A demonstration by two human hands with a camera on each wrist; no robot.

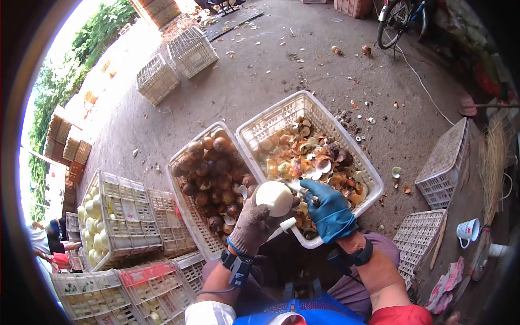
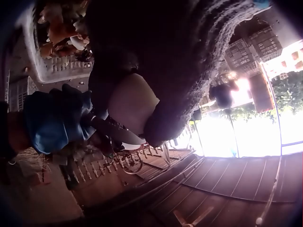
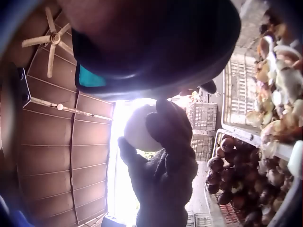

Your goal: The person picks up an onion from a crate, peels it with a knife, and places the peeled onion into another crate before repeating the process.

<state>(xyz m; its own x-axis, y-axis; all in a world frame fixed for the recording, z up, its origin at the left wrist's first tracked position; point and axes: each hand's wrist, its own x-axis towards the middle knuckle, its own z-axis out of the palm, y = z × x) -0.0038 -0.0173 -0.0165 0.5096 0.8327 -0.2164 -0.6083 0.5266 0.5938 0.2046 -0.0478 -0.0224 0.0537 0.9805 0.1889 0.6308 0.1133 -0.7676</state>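
My left hand [image 1: 248, 232], in a grey knit glove, grips a peeled white onion [image 1: 274, 198] above the near edges of two crates. A blue rubber glove covers my right hand [image 1: 329, 212], which is just right of the onion. In the left wrist view, that hand holds a knife [image 2: 116, 131], its blade close along the onion's side. Brown unpeeled onions [image 1: 208, 176] fill the left crate [image 1: 190, 221]. Onion skins and cut ends [image 1: 311, 157] lie in the right crate [image 1: 345, 140], below and beyond my right hand.
Crates of peeled onions [image 1: 93, 225] stand at my left. Empty-looking crates [image 1: 192, 51] sit farther off on the concrete floor. To the right are more crates [image 1: 444, 162], a straw broom [image 1: 490, 179] and a white mug [image 1: 467, 232]. A bicycle [image 1: 398, 24] stands at the back.
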